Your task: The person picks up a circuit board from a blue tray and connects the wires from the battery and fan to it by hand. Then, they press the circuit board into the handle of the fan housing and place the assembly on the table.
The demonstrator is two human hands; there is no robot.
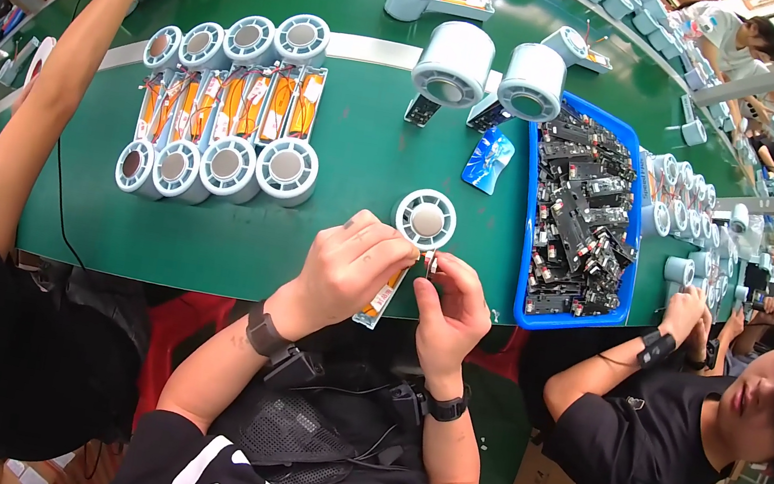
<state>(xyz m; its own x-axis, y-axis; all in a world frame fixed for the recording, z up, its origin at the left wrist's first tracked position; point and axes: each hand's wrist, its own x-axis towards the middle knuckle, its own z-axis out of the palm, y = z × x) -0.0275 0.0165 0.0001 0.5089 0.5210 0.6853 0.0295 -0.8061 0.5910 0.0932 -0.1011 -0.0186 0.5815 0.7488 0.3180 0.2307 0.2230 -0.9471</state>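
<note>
In front of me at the table's near edge lies a light-blue handheld fan [427, 219], its round vented head with a grey disc pointing away. The open handle holds an orange battery [382, 301] and reaches past the edge toward me. My left hand [353, 267] is closed over the handle, fingertips pinching near the neck of the fan. Close beside it, my right hand [452, 315] is closed, thumb and forefinger around a small wired part [431, 262] just below the head. Fingers partly cover this part, so its exact kind is unclear.
A blue tray [566, 316] full of black circuit pieces stands right. Several open fans [229, 157] with orange batteries line up left. Two upright fans [453, 60] and a blue card [488, 160] lie beyond. A co-worker's arm [67, 90] reaches in left; another person [653, 416] sits right.
</note>
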